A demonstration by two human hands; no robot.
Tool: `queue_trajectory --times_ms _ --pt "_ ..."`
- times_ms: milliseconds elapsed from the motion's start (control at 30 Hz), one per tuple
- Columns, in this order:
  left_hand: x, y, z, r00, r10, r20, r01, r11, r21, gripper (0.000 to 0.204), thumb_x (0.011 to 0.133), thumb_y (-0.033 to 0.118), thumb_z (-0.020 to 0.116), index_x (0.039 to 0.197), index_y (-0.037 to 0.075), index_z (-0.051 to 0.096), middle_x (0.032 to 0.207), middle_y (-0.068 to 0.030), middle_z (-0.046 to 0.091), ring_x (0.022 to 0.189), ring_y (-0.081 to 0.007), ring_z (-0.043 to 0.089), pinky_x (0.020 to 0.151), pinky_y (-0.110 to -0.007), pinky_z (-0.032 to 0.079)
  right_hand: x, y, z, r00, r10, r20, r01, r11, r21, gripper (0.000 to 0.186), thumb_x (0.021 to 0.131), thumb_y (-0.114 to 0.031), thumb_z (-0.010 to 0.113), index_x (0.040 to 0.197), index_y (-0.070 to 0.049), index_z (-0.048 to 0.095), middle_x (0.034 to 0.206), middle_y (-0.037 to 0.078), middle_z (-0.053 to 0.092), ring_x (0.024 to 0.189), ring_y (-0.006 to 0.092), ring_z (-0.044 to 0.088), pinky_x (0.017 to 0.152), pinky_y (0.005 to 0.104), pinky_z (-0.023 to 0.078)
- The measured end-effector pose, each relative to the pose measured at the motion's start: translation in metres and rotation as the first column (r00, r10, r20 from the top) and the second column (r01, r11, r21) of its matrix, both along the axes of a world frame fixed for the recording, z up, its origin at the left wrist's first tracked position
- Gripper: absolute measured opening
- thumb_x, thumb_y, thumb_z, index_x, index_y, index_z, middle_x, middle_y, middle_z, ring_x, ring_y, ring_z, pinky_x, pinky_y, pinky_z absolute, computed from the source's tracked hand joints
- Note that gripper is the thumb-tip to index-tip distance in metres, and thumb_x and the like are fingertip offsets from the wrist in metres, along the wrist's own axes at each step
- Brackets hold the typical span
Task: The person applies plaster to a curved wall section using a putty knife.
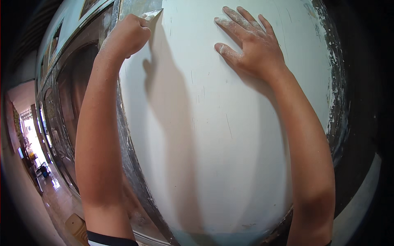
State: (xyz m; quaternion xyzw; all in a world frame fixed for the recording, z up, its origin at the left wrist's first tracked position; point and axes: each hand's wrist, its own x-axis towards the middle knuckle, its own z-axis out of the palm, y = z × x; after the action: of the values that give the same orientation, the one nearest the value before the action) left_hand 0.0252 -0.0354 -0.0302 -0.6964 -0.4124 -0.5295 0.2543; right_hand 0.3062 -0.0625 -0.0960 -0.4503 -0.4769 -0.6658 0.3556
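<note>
My left hand [128, 36] is raised at the upper left, closed around a scraper [153, 14]. Only the scraper's pale metal blade shows; my fist hides its handle. The blade's pointed corner is at the left part of a white panel [230, 172], which has thin dark scratches. On the upper right of the same panel, my right hand [256, 47] lies with its fingers spread, holding nothing. White powder coats the fingers of both hands.
A dark, worn frame with flaking white paint [334, 78] edges the panel on the right. Dark panelled woodwork [76, 88] runs along the left. Beyond it are a shiny tiled floor [57, 197], a brown plastic seat [75, 224] and a bright opening [30, 133].
</note>
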Motion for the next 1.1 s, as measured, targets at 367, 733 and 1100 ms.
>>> queue_trajectory --times_ms 367,733,1100 --pt "0.004 0.002 0.002 1.0 -0.001 -0.03 0.005 0.991 0.136 0.025 0.079 0.01 0.051 0.087 -0.005 0.068 0.08 -0.0267 0.068 0.068 -0.0415 0.065 0.068 -0.049 0.054 -0.001 -0.004 0.0 1.0 0.02 0.0 -0.02 1.0 -0.022 0.06 0.095 -0.06 0.057 0.15 -0.038 0.051 0.165 -0.009 0.036 0.154 0.0147 0.027 0.131 0.0451 0.013" --pt "0.008 -0.002 0.017 1.0 -0.01 -0.001 0.01 1.0 0.029 0.03 0.082 0.011 0.051 0.097 -0.004 0.072 0.077 -0.0213 0.069 0.058 -0.0336 0.065 0.054 -0.044 0.054 0.0 -0.002 0.0 0.999 0.043 0.001 -0.043 0.999 -0.01 0.06 0.094 -0.06 0.058 0.149 -0.038 0.051 0.164 -0.009 0.037 0.154 0.0145 0.028 0.131 0.0448 0.013" --pt "0.007 0.002 0.016 0.996 -0.087 0.014 0.086 0.994 0.073 0.025 0.082 0.01 0.048 0.088 -0.005 0.068 0.073 -0.0206 0.067 0.05 -0.0318 0.062 0.049 -0.044 0.051 -0.001 0.001 0.0 1.0 0.002 -0.008 -0.002 1.0 -0.003 0.061 0.093 -0.063 0.057 0.15 -0.04 0.051 0.164 -0.01 0.038 0.154 0.0141 0.028 0.131 0.0446 0.013"
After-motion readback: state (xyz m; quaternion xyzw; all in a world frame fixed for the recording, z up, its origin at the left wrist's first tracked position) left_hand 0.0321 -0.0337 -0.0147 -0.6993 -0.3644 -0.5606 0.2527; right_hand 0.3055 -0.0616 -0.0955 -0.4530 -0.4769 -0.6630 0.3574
